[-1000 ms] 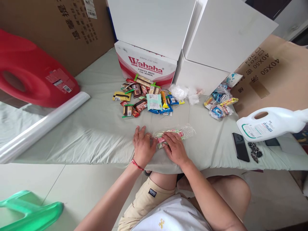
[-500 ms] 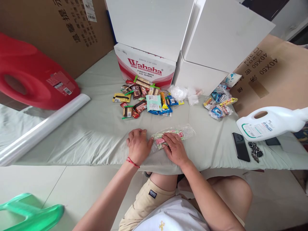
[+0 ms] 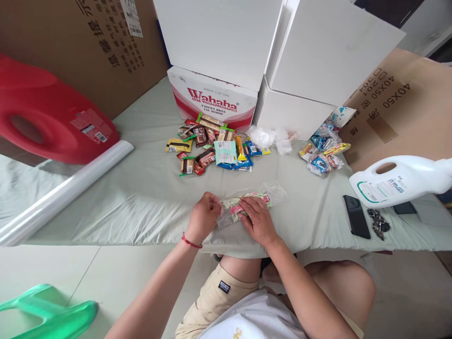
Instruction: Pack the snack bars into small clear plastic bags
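Note:
A green and pink snack packet (image 3: 233,210) lies in clear plastic wrap (image 3: 277,192) near the table's front edge. My left hand (image 3: 204,214), with a red string at its wrist, pinches the left end of the wrap between thumb and fingers. Flat across the packet rests my right hand (image 3: 258,219), its fingers stretched out and covering part of the print. Beyond both hands is a pile of wrapped snacks, among them a light green packet (image 3: 226,151) and a yellow one (image 3: 178,145).
Crumpled clear plastic (image 3: 262,136) sits right of the pile, by the Wahaha carton (image 3: 215,101). Farther right are bundled snacks (image 3: 320,164), a white jug (image 3: 399,181), a phone (image 3: 356,216) and keys (image 3: 378,223). A plastic film roll (image 3: 70,190) and red jug (image 3: 52,108) occupy the left.
My left hand's fingers have closed from a loose rest beside the wrap into a pinch on its left end. My right hand stays on the packet.

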Action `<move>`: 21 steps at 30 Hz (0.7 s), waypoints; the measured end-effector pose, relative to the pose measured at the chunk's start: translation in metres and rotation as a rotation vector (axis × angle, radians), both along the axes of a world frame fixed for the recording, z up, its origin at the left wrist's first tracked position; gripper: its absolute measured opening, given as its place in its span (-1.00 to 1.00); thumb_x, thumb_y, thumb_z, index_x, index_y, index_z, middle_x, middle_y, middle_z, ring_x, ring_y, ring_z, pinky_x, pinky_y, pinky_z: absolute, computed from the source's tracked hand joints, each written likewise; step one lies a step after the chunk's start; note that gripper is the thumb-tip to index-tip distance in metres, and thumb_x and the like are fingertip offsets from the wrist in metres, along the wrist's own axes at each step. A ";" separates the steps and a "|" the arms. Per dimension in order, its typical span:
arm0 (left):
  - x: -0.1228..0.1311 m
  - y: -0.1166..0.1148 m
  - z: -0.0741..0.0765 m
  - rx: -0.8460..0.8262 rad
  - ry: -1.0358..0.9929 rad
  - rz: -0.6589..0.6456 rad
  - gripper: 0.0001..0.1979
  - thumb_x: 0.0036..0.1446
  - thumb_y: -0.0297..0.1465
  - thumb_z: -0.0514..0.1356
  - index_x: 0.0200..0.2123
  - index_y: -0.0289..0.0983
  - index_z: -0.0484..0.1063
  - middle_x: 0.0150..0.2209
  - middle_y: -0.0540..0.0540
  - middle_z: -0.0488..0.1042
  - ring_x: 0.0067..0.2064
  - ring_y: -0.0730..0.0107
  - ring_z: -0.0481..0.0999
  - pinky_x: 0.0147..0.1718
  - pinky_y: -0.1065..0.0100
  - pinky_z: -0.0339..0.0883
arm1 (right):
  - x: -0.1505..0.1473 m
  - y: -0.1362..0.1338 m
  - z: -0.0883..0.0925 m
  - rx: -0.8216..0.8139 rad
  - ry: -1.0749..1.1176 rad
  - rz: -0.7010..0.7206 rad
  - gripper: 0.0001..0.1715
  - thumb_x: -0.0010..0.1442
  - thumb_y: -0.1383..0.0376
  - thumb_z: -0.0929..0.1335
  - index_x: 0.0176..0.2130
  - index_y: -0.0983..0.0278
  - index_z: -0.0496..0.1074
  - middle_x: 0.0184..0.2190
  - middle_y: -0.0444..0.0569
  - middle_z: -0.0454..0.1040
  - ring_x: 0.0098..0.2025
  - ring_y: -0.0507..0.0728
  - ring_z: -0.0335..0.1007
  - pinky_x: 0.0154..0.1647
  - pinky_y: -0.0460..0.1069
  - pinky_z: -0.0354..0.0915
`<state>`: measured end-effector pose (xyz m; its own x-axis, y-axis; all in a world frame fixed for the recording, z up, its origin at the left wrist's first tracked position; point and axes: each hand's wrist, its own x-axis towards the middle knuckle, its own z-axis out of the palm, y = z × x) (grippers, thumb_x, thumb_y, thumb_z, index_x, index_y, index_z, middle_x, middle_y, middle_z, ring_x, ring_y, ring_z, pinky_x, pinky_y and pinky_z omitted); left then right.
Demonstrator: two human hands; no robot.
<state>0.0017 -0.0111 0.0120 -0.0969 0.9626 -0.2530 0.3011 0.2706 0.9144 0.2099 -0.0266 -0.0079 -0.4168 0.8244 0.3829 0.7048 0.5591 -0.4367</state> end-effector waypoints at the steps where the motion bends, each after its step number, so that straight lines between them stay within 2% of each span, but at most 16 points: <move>1: 0.001 0.000 0.000 -0.052 -0.139 0.045 -0.75 0.04 -0.24 0.22 -0.29 -0.17 0.21 -0.57 0.05 0.45 -0.58 0.40 0.34 -0.55 0.42 0.10 | 0.000 0.000 0.000 0.003 0.003 0.002 -0.54 0.44 0.18 0.28 0.26 0.18 0.41 0.21 0.06 0.47 0.26 0.27 0.31 0.34 0.28 0.23; 4: 0.012 0.002 0.003 -0.127 -0.409 0.167 -0.58 -0.10 -0.21 0.31 -0.23 -0.17 0.19 -0.61 0.13 0.40 -0.62 0.45 0.32 -0.61 0.47 0.04 | 0.000 0.001 -0.001 0.005 0.008 0.007 -0.55 0.43 0.17 0.29 0.25 0.16 0.42 0.21 0.04 0.48 0.26 0.27 0.31 0.34 0.28 0.24; 7: 0.029 0.004 0.008 -0.098 -0.518 0.192 -0.53 -0.14 -0.24 0.33 -0.21 -0.17 0.18 -0.62 0.19 0.34 -0.62 0.47 0.35 -0.60 0.48 0.08 | 0.001 0.001 0.000 0.001 0.007 0.013 -0.55 0.43 0.17 0.29 0.24 0.17 0.43 0.20 0.05 0.48 0.25 0.27 0.31 0.32 0.28 0.25; 9: 0.040 0.007 0.011 -0.092 -0.557 0.179 -0.55 -0.13 -0.27 0.32 -0.20 -0.18 0.18 -0.58 0.16 0.39 -0.59 0.47 0.39 -0.56 0.46 0.16 | 0.001 0.001 -0.001 -0.001 0.007 0.011 -0.56 0.43 0.18 0.30 0.23 0.19 0.44 0.20 0.06 0.48 0.24 0.27 0.31 0.32 0.26 0.25; 12: 0.046 0.009 0.009 -0.089 -0.599 0.168 -0.61 -0.09 -0.31 0.23 -0.17 -0.20 0.21 -0.42 0.04 0.54 -0.54 0.49 0.42 -0.49 0.43 0.23 | 0.001 0.001 -0.002 0.004 0.018 -0.004 -0.57 0.43 0.18 0.30 0.21 0.20 0.45 0.18 0.07 0.49 0.23 0.27 0.31 0.31 0.25 0.26; 14: 0.042 0.009 0.002 -0.051 -0.552 0.107 -0.67 -0.07 -0.35 0.18 -0.18 -0.22 0.26 -0.32 -0.03 0.59 -0.51 0.51 0.40 -0.48 0.43 0.23 | 0.002 0.002 -0.004 0.010 0.036 -0.005 -0.57 0.42 0.18 0.30 0.21 0.19 0.45 0.16 0.08 0.49 0.22 0.27 0.31 0.30 0.26 0.27; 17: 0.032 0.009 -0.009 0.063 -0.371 -0.075 -0.76 -0.06 -0.40 0.13 -0.24 -0.24 0.37 -0.25 -0.06 0.62 -0.39 0.46 0.47 -0.37 0.41 0.28 | 0.003 0.003 -0.007 0.028 0.092 0.010 -0.58 0.41 0.19 0.32 0.20 0.20 0.44 0.13 0.09 0.50 0.20 0.26 0.34 0.28 0.26 0.30; 19: 0.027 0.008 -0.014 0.129 -0.254 -0.170 -0.79 0.01 -0.41 0.11 -0.24 -0.23 0.42 -0.23 -0.06 0.61 -0.30 0.40 0.51 -0.28 0.39 0.32 | 0.004 0.002 -0.009 0.042 0.140 -0.003 -0.57 0.39 0.20 0.35 0.20 0.22 0.42 0.11 0.12 0.49 0.19 0.25 0.34 0.26 0.24 0.33; 21: 0.025 0.005 -0.015 0.169 -0.134 -0.225 -0.79 0.10 -0.38 0.10 -0.19 -0.22 0.45 -0.27 -0.03 0.60 -0.33 0.39 0.49 -0.30 0.38 0.31 | 0.005 0.001 -0.010 0.054 0.154 -0.028 -0.51 0.38 0.22 0.36 0.25 0.25 0.37 0.17 0.18 0.41 0.21 0.25 0.33 0.23 0.21 0.36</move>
